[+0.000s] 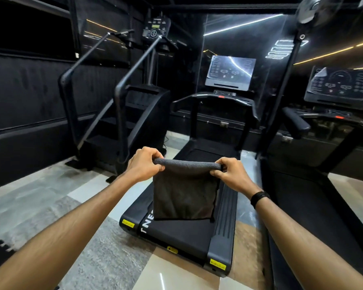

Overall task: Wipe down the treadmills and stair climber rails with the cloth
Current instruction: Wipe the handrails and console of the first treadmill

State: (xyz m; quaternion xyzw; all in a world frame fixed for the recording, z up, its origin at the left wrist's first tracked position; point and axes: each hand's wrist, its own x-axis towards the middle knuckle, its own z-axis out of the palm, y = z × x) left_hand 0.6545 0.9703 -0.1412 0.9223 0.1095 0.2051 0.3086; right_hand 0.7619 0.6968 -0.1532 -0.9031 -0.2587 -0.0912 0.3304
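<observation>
Above the foot of the middle treadmill, the dark cloth hangs folded — left hand and right hand pinching its top corners. Probably light, limp — best bunched in one palm for rails.

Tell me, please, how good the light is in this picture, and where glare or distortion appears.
Head view: the room is dim, and glare streaks cross the middle treadmill's console screen. The wide lens bends the fan pole near the edge. The dark cloth, stretched between left hand and right hand, stays sharp.
</observation>
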